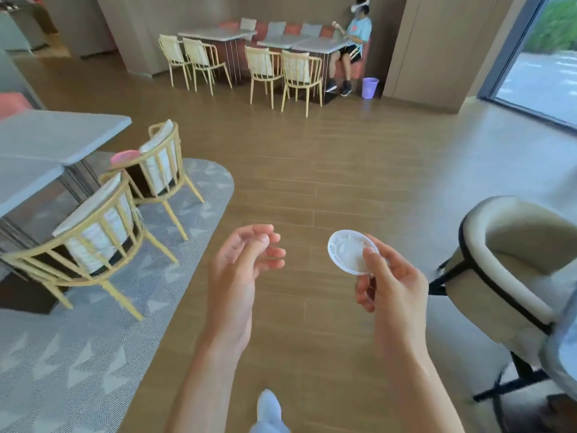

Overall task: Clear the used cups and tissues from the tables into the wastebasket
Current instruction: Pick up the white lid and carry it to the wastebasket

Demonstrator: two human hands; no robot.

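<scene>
Two hands over wood floor (312, 189): right hand (390, 285) pinching white plastic lid (349, 251) by its edge, thumb on top; left hand (240, 270) holding nothing, fingers (268, 254) loosely curled. Purple wastebasket (370, 87) far off beside seated person (354, 42).

bare forearms (218, 364), sleeveless; white shoe (268, 404)
</scene>
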